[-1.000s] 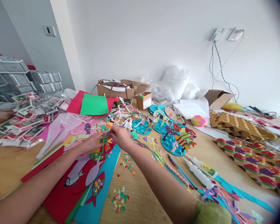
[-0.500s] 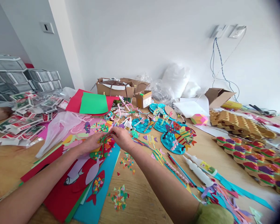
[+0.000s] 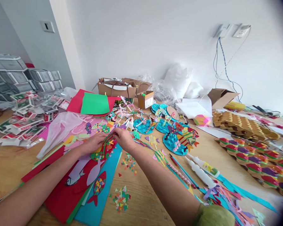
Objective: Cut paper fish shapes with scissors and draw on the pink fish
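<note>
Head camera view: the right hand (image 3: 124,140) pinches a few narrow paper strips (image 3: 109,137), mostly green, just above the crowded paper between the two hands; the left hand (image 3: 94,143) has its fingertips at the strips' other end, but I cannot tell whether they grip. To handle them well, a light pinch and lined-up edges seem best, since paper this thin probably creases or curls easily, and both wrists should ride clear of the loose cut-outs. Close by lies a smooth lilac fish (image 3: 93,173), leaf-shaped with a plain matte face, on a flat red sheet (image 3: 58,205). Beside it a red fish (image 3: 99,185) wears a mosaic of small triangles and overlaps a blue sheet (image 3: 91,216). Farther right, a heap of tiny paper chips (image 3: 120,198), sharp-cornered and scattered, sits on the wood-grained table (image 3: 143,191). Beyond the right forearm rest slim white glue bottles (image 3: 200,173) with tapered nozzles, and a bumpy blue disc (image 3: 169,145) trimmed with a fuzzy-looking pink twist. Outermost are pulpy, ridged egg trays (image 3: 240,123) on the right and a filmy, crumpled plastic bag (image 3: 60,127) on the left.
</note>
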### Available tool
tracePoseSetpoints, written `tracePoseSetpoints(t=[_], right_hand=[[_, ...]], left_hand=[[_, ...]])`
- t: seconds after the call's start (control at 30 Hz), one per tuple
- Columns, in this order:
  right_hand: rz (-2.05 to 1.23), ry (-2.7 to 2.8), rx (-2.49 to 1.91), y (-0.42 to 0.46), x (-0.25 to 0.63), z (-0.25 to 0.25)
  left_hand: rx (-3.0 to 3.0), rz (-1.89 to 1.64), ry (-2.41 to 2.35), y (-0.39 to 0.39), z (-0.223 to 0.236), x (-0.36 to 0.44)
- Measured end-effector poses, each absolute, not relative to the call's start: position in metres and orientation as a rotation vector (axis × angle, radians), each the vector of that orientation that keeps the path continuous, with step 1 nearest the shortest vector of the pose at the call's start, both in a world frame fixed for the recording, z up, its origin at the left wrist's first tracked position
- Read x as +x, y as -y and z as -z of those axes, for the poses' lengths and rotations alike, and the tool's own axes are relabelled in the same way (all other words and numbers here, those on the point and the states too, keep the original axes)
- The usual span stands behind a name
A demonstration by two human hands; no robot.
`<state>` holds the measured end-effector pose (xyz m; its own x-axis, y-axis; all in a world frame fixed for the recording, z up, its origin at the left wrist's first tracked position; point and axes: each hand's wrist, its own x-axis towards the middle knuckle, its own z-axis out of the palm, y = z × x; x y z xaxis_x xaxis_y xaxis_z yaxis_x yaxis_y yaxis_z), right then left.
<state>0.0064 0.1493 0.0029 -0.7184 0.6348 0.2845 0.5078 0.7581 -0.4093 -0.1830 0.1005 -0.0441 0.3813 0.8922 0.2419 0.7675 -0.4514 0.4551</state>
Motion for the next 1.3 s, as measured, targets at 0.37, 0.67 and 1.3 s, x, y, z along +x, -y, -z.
tracePoseSetpoints(t=[0.37, 0.67, 1.3], right_hand=[[-0.334, 2.588, -0.777, -0.144, 0.006, 0.001], [-0.254, 2.620, -0.697, -0.139, 0.006, 0.002], [-0.361, 2.521, -0.808, -0.143, 0.005, 0.003]], left_hand=[[2.453, -0.625, -1.479, -0.100, 0.046, -0.186], [2.504, -0.603, -1.491, -0.099, 0.049, -0.186], [2.491, -0.595, -1.457, -0.098, 0.046, -0.186]])
